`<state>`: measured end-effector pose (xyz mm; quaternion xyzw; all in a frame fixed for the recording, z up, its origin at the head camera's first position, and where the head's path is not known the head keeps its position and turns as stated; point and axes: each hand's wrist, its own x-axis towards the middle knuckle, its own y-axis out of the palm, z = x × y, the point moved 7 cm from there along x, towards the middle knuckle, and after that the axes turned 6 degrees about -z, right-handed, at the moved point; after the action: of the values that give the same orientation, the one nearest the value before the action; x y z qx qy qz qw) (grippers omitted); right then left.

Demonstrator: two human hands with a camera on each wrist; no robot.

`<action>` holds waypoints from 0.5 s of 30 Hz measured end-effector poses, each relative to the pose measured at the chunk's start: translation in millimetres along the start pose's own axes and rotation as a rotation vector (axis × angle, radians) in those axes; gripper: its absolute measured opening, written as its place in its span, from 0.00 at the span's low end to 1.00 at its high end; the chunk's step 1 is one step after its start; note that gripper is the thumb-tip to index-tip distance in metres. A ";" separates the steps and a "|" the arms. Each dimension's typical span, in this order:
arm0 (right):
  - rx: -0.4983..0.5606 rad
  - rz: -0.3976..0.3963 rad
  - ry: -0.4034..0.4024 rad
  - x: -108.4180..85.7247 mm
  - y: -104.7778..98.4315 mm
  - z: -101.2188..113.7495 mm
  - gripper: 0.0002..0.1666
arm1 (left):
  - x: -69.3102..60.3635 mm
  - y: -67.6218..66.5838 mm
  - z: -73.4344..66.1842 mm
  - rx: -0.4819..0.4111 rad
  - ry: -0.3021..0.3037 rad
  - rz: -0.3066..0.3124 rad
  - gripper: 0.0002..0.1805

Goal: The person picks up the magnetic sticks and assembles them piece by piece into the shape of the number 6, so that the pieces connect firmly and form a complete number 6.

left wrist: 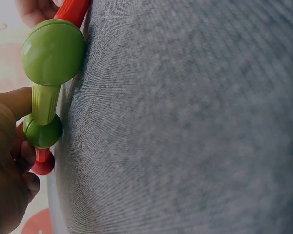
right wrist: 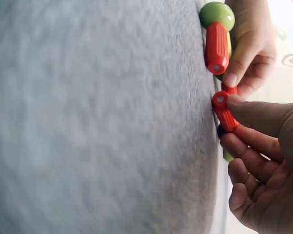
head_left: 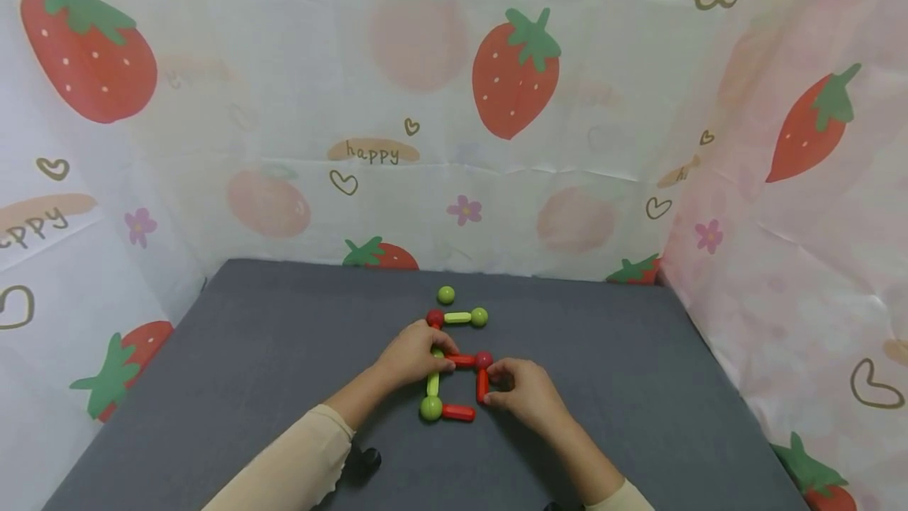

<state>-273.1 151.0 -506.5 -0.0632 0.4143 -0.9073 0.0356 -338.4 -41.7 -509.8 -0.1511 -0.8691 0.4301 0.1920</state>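
Observation:
A flat figure of magnetic rods and balls lies on the dark table. My left hand (head_left: pixel 414 353) pinches a red magnetic rod (head_left: pixel 464 360) where it meets the middle green ball (left wrist: pixel 43 130). That rod runs right to a dark red ball (head_left: pixel 484 359). My right hand (head_left: pixel 528 397) pinches another red rod (right wrist: pixel 224 114), which reaches from that ball toward me. A yellow-green rod (head_left: pixel 433 386) links the middle green ball to a nearer green ball (head_left: pixel 430 408). From the nearer ball a red rod (head_left: pixel 459 413) points right, its right end free.
Beyond my left hand, a red ball (head_left: pixel 435 318) joins a yellow-green rod (head_left: pixel 457 318) and a green ball (head_left: pixel 479 317). One loose green ball (head_left: pixel 446 295) lies farther back. A black object (head_left: pixel 370 460) sits by my left sleeve. Strawberry-print cloth (head_left: pixel 461 211) walls the table (head_left: pixel 298 337).

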 end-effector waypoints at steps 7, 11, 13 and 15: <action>-0.092 0.050 -0.119 9.0 -4.2 14.1 0.18 | -2.0 0.4 1.0 -0.008 -0.019 -0.001 0.07; -0.088 0.103 -0.169 20.8 -8.1 21.7 0.15 | -2.4 0.1 1.1 -0.005 -0.016 -0.007 0.07; -0.085 0.125 -0.193 28.1 -10.6 26.6 0.15 | -2.3 -0.7 0.9 -0.005 -0.018 -0.011 0.07; -0.097 0.131 -0.219 37.2 -14.3 32.7 0.14 | -2.0 -1.9 0.6 -0.006 -0.014 -0.015 0.08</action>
<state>-305.3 131.6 -471.3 -0.1360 0.4545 -0.8696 0.1368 -337.1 -44.1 -509.1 -0.1422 -0.8728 0.4270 0.1888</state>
